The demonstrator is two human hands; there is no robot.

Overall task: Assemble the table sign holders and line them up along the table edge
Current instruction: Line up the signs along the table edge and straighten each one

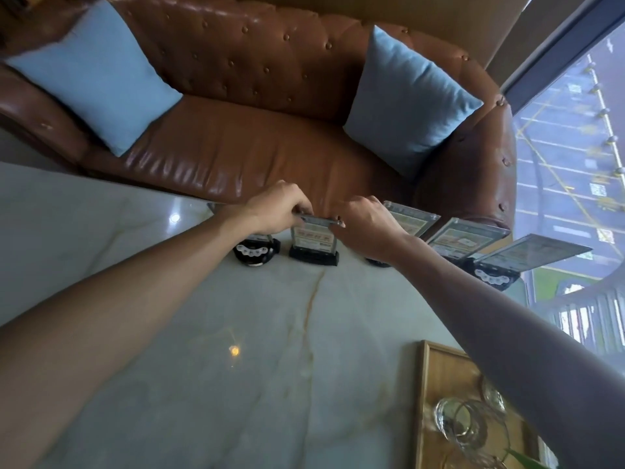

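Pale marble tabletop (236, 333) runs wide and bare at the near left; a wooden tray (439, 384) of glasses (463, 421) crowds the near right. Farther out, the left hand (274, 211) and right hand (365, 225) each pinch a top corner of the middle sign (311, 236), fingers curled onto its rim, its black base (314, 257) standing on the marble. The clear panel looks stiff, slick and light, likely to scratch or tip; the top corners seem the sound hold. Other signs (466, 236) flank it close. The far edge drops to a leather sofa (257, 147), so little room beyond.
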